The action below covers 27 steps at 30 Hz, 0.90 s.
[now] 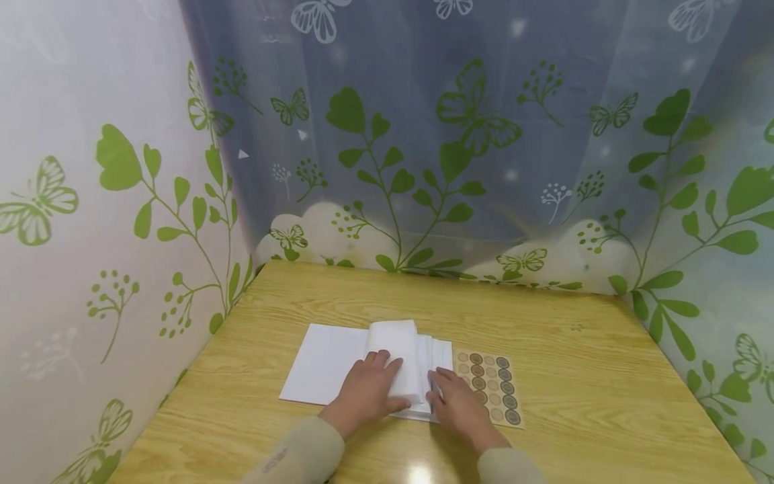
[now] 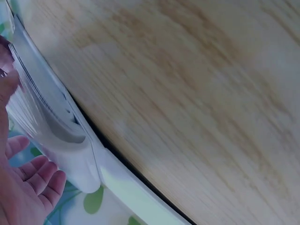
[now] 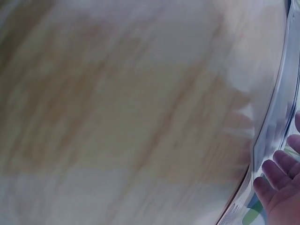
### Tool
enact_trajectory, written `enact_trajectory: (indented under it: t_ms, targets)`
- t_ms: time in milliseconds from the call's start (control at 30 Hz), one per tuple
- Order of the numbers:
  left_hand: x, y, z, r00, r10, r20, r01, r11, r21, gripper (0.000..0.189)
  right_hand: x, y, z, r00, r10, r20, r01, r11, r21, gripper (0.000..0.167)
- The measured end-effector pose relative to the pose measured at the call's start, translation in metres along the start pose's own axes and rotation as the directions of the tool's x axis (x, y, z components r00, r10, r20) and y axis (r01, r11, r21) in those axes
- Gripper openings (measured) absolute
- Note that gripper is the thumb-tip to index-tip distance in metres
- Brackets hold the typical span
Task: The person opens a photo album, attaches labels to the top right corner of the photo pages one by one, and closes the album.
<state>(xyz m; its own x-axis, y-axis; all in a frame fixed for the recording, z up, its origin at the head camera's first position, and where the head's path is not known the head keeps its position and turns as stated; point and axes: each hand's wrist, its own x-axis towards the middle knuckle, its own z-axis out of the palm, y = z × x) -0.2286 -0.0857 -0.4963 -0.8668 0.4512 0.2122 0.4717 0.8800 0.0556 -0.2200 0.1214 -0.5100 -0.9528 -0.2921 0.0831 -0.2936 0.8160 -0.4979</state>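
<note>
An open notebook (image 1: 324,363) with white pages lies on the wooden table. A thick curved stack of pages (image 1: 400,336) stands up from its middle and bends over to the right. My left hand (image 1: 370,386) rests on this stack; in the left wrist view its fingers (image 2: 38,174) are spread, with the thumb against the page edges. On the right side, my right hand (image 1: 456,403) touches the edge of the flatter pages (image 1: 441,353). The right wrist view shows its fingers (image 3: 276,176) loosely extended beside the paper; its thumb is out of sight there.
A tan sheet with rows of round stickers (image 1: 509,388) lies right of the notebook, partly covered by my right hand. The wooden table (image 1: 580,376) reaches back to a curtain (image 1: 387,168) printed with leaves and butterflies, which also hangs at both sides.
</note>
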Motion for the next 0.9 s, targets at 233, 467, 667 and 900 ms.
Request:
enact_trajectory:
  t_ms: [233, 467, 667, 900]
  targets:
    - [0.0007, 0.0014, 0.0033, 1.000, 0.014, 0.007, -0.015, 0.998, 0.055, 0.073, 0.0003, -0.0006, 0.0013, 1.000, 0.009, 0.019, -0.008, 1.000, -0.026, 0.043]
    - [0.0017, 0.0023, 0.0038, 0.999, 0.022, 0.038, -0.025, 0.997, 0.077, 0.072, 0.0014, 0.0011, 0.0041, 1.000, -0.002, 0.017, 0.003, 0.999, -0.050, 0.043]
    - [0.0034, 0.0034, 0.0023, 0.996, 0.037, 0.081, -0.043, 0.996, 0.080, 0.068, 0.0018, 0.0017, 0.0042, 1.000, -0.003, 0.017, 0.004, 0.998, -0.057, 0.043]
    - [0.0040, 0.0050, 0.0001, 0.990, 0.052, 0.132, -0.066, 0.992, 0.103, 0.062, 0.0024, 0.0006, 0.0049, 0.999, 0.023, 0.030, -0.021, 0.998, -0.054, 0.043]
